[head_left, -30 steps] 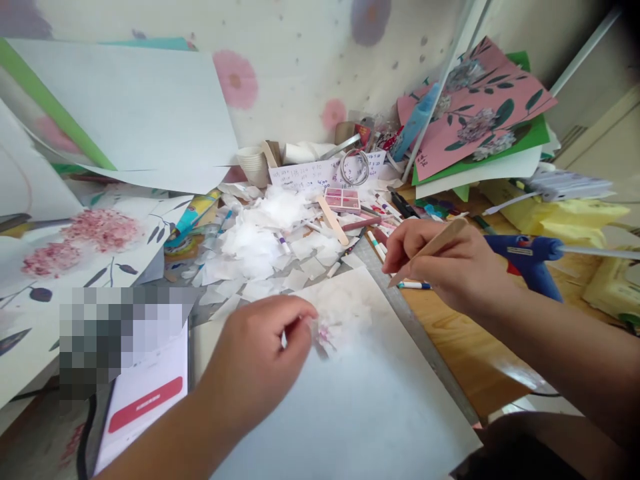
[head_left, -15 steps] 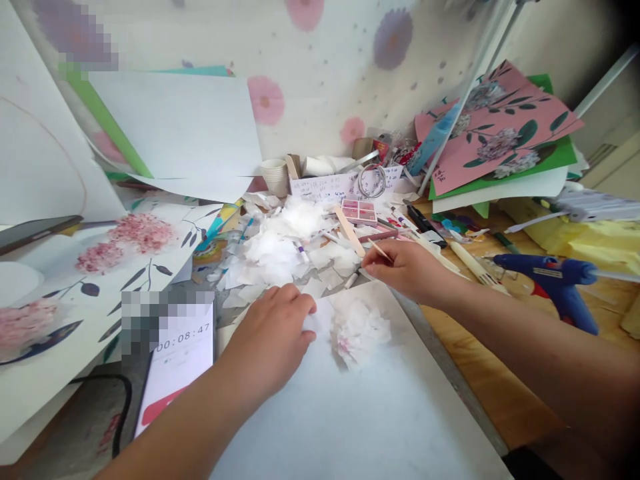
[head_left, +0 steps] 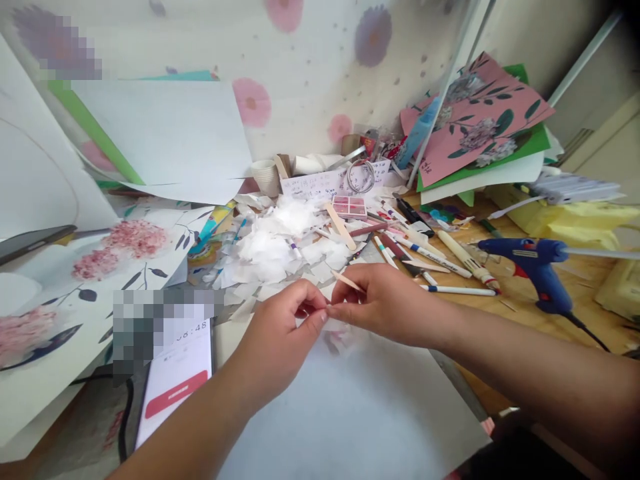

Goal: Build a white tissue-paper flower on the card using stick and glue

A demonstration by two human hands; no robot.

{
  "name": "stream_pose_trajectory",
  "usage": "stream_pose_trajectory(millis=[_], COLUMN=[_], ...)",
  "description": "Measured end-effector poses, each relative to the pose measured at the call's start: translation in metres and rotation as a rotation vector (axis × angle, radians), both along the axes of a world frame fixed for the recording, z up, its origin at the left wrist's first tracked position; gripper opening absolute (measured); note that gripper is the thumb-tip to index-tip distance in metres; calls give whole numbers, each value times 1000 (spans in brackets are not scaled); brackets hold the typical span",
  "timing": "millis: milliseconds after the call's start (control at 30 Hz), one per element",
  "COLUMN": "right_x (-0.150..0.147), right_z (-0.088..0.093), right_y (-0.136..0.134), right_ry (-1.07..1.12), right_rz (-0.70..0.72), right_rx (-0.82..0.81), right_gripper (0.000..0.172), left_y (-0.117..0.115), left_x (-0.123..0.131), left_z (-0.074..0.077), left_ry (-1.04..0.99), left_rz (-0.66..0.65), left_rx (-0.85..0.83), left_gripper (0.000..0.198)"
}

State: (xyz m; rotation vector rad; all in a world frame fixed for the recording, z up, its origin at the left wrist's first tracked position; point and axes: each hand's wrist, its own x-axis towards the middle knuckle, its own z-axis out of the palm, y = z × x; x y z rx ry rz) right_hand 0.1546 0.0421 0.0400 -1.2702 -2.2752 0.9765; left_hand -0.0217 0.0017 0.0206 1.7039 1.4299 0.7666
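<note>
My left hand [head_left: 285, 333] and my right hand [head_left: 385, 303] meet fingertip to fingertip above a large white sheet [head_left: 350, 413]. Both pinch something small and pale between them, probably a scrap of white tissue; I cannot make it out. My right hand also holds a thin wooden stick [head_left: 347, 281] that points up and to the left. Under the fingers a crumpled white tissue flower with a pink tint [head_left: 340, 340] lies on the sheet, partly hidden. A heap of white tissue pieces [head_left: 270, 243] lies just beyond the hands.
A phone with a timer and a red button [head_left: 173, 387] lies at the left. A blue glue gun [head_left: 535, 263] rests on the wooden table at the right. Pens [head_left: 440, 257], a flat wooden stick [head_left: 340, 225], a paint palette [head_left: 349, 205] and flower pictures [head_left: 475, 120] crowd the back.
My right hand came in from the tissue heap to meet my left hand. My left hand rose off the sheet and closed into a pinch. The tissue flower is now partly covered.
</note>
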Motion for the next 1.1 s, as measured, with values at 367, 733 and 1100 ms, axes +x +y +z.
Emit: stream_pose_trajectory(millis=[367, 733, 1100], right_x=[13, 33, 50], right_z=[-10, -20, -5], right_y=[2, -22, -32], right_ry=[-80, -266, -124], right_rz=[-56, 219, 233], right_rx=[-173, 102, 47], right_gripper=[20, 17, 21], left_y=[4, 3, 0], left_x=[10, 14, 24], left_z=[-14, -17, -23], left_ry=[-370, -383, 51], left_rz=[69, 127, -18], left_rx=[-201, -192, -117], left_gripper=[12, 14, 3])
